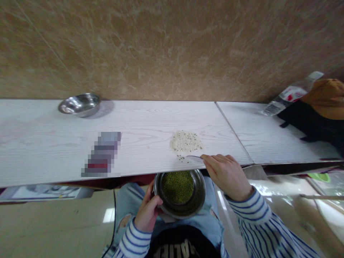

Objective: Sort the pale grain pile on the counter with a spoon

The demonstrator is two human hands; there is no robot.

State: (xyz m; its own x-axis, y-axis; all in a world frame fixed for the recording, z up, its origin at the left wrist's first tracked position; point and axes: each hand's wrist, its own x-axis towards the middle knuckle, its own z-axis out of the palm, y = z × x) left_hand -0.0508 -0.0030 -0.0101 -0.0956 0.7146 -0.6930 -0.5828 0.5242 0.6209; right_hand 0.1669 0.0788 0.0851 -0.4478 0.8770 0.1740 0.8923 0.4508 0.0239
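My left hand grips the rim of a steel bowl, held over my lap just below the table's front edge. Inside the bowl lie many small green beans. With my right hand I hold a metal utensil, perhaps a spoon; its handle is hidden in my closed fingers. Its tip rests at the tabletop beside a few loose green beans. Just behind them is a flat pile of white grains with green beans mixed in.
Another steel bowl stands at the back left of the white table. A blurred-out flat object lies at the left. A plastic bottle leans at the right by a black and brown item. A marbled wall rises behind.
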